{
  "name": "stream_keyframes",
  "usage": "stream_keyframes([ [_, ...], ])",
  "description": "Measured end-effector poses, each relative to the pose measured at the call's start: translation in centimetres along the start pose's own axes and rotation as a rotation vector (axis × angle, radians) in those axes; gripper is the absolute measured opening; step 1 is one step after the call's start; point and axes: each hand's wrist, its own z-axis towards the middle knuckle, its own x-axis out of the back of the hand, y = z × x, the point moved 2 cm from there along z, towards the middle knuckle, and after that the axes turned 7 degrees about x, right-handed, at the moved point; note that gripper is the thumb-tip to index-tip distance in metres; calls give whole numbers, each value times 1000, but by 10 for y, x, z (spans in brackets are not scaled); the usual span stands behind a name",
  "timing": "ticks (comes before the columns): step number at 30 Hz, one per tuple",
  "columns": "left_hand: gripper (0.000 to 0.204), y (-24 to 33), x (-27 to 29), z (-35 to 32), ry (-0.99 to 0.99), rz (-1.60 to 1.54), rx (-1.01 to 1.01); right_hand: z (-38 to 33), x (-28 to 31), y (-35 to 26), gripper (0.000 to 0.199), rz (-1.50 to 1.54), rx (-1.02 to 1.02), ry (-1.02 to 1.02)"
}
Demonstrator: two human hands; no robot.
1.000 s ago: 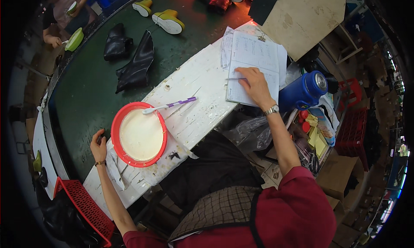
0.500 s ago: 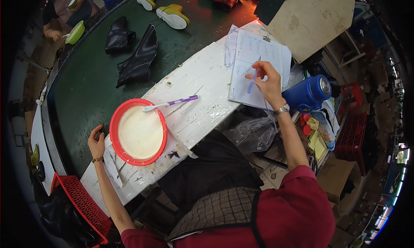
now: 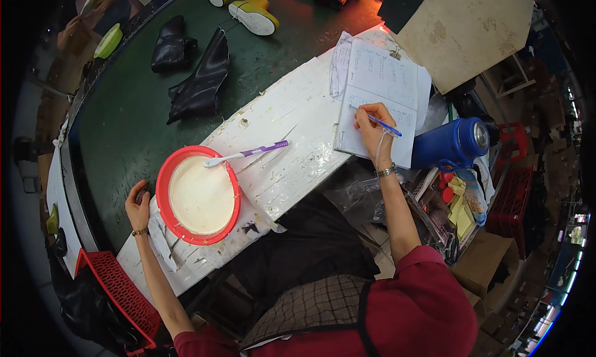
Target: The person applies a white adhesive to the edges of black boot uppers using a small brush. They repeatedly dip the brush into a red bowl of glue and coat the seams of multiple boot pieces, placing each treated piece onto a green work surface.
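A blue pen (image 3: pixel 390 128) is held in the closed fingers of my right hand (image 3: pixel 374 131). That hand rests low on the left part of an open, handwritten notebook (image 3: pixel 380 78), and the pen's tip is hidden by my fingers. My left hand (image 3: pixel 138 207) lies at the green table's edge with loosely curved fingers, the thumb apart, gripping nothing I can see. Just right of it stands a red bowl (image 3: pixel 162 199) of cream-coloured paste. Across the bowl's rim leans a purple-and-white toothbrush (image 3: pixel 264 148).
Black boot pieces (image 3: pixel 202 81) and yellow boots (image 3: pixel 253 16) lie on the green table (image 3: pixel 133 118). Right of the notebook sits a blue flask (image 3: pixel 450 143). A red basket (image 3: pixel 121 292) is at lower left. Another person's hand (image 3: pixel 68 33) shows at far left, near a green bowl (image 3: pixel 108 42).
My right hand has come down onto the notebook, turning the pen from upright to a writing grip. The view has shifted slightly. My left hand stays beside the bowl.
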Motion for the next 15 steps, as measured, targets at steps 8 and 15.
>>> stream_keyframes([
  [8,38,6,-2,1,0,20,-6,1,0,9,8,-190,80,-1],
  [15,38,4,-3,0,0,-4,2,2,-2,3,8,-210,82,-16],
])
